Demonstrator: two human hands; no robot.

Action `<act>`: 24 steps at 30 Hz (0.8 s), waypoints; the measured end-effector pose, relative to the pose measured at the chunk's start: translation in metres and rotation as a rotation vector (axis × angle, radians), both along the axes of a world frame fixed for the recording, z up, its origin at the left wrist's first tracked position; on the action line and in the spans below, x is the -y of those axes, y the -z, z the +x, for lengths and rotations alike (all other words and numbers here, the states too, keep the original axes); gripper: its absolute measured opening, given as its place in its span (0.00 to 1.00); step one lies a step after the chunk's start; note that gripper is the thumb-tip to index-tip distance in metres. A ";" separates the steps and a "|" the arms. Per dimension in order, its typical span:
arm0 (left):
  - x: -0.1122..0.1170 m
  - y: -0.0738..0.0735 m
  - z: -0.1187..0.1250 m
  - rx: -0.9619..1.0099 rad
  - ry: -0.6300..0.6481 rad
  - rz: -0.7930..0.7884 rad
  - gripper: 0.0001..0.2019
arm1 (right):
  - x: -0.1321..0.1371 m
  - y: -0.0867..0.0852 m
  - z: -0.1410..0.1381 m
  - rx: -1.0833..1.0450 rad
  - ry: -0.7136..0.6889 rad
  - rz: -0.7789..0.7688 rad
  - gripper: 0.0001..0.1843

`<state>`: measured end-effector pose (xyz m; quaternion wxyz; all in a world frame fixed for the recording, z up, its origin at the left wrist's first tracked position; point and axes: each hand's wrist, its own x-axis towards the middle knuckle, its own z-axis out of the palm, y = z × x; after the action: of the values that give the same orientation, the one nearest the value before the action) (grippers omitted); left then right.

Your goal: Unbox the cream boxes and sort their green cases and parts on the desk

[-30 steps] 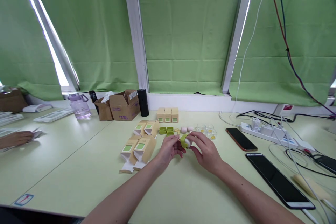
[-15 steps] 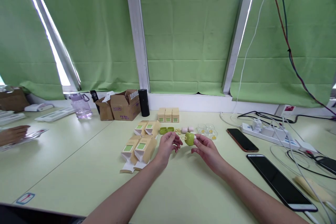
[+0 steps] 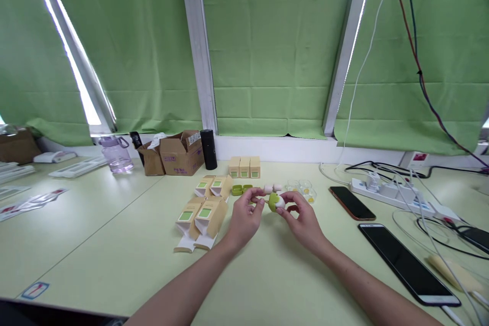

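My right hand (image 3: 303,219) pinches a small green case with a white piece in it (image 3: 275,201) just above the table. Close to the case's left side, my left hand (image 3: 244,214) has its fingers curled in a pinch; what they hold, if anything, is too small to see. Behind my hands lie green cases (image 3: 241,189), pink pieces (image 3: 272,188) and clear plastic shells with yellow bits (image 3: 303,189). Open tan cartons with green labels (image 3: 202,211) lie left of my left hand. A row of closed tan boxes (image 3: 244,167) stands farther back.
Two phones (image 3: 350,202) (image 3: 407,264) lie at the right, by a power strip (image 3: 389,191) and tangled cables. Brown cardboard boxes (image 3: 179,153), a black cylinder (image 3: 208,148) and a purple jug (image 3: 116,154) stand at the back left. Papers (image 3: 30,199) lie far left.
My hands parted and came together again around the green case, which now shows its white piece. The other person's hand at the far left has gone out of view.
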<state>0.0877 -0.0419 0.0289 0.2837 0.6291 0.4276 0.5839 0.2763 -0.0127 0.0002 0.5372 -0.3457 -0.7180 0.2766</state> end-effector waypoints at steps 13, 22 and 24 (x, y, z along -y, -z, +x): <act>0.002 0.011 0.006 -0.124 0.154 -0.034 0.18 | 0.007 0.003 0.001 0.422 0.194 0.550 0.18; 0.005 0.011 0.008 -0.099 0.154 -0.032 0.16 | 0.011 -0.001 0.000 0.509 0.171 0.526 0.23; 0.004 0.011 0.009 -0.110 0.157 -0.042 0.14 | 0.011 -0.001 0.000 0.527 0.166 0.525 0.22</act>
<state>0.0965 -0.0457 0.0175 0.3178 0.6858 0.4040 0.5153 0.2758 -0.0234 0.0016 0.4249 -0.3128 -0.8474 -0.0596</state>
